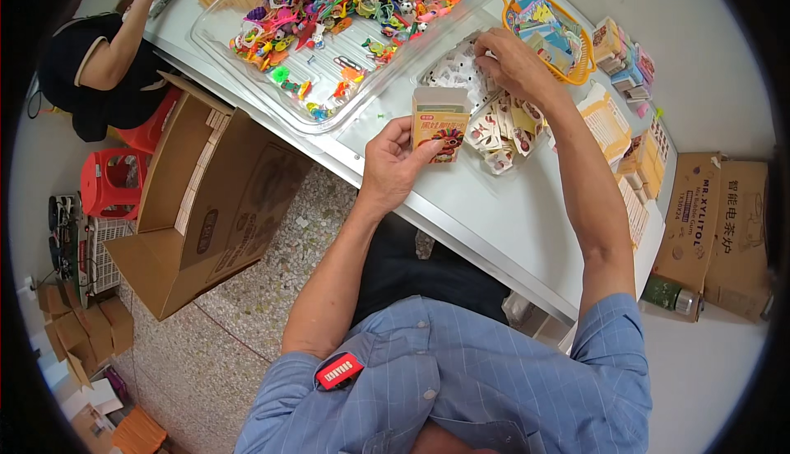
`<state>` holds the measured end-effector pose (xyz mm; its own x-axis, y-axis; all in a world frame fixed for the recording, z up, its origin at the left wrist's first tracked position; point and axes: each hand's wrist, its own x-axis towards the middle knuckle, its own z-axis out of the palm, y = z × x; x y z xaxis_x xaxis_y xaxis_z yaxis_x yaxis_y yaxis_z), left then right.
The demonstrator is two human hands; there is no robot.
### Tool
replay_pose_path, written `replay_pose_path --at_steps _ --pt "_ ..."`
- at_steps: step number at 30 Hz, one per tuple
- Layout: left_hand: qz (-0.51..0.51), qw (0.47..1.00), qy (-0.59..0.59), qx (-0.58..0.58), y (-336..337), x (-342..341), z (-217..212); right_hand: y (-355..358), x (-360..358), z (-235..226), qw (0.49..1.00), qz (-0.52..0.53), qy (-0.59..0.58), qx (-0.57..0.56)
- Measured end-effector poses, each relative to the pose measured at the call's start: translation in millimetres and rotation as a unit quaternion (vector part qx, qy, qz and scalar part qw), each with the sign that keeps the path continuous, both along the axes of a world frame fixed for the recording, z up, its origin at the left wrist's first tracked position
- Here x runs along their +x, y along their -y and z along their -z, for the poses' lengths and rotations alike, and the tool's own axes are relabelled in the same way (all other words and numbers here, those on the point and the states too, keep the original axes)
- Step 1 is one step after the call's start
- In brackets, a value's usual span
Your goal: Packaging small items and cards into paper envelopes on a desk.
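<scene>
My left hand grips a small yellow-orange carton with a colourful printed picture; its top flap stands up and its mouth faces the far side. My right hand is over a clear tray, fingers bent together at the white sachets; whatever the fingertips pinch is too small to make out. Just nearer than that hand lie cream-coloured packets with brown prints in a clear tray.
A large clear bin of small colourful plastic toys stands at the far left. A yellow basket of printed packets sits beyond my right hand. Stacked cartons line the right edge. An open cardboard box stands left; another person's arm is beyond.
</scene>
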<state>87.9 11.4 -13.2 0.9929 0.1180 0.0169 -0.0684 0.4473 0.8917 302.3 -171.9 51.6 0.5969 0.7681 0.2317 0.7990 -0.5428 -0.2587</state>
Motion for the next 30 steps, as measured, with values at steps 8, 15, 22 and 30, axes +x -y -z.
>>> replay_pose_path --at_steps 8,15,22,30 --pt "0.0 1.0 -0.008 -0.002 -1 1 1 3 -25 -32 0.949 0.059 -0.231 0.206" --pt "-0.001 1.0 -0.009 -0.02 0 0 -2 -10 -81 -53 0.888 -0.014 -0.374 0.268" --pt "0.003 1.0 -0.012 -0.019 -1 0 -3 -16 -95 -63 0.879 -0.028 -0.383 0.282" --pt "0.011 0.999 -0.009 -0.031 0 0 -6 -23 -103 -56 0.968 -0.029 -0.203 0.144"
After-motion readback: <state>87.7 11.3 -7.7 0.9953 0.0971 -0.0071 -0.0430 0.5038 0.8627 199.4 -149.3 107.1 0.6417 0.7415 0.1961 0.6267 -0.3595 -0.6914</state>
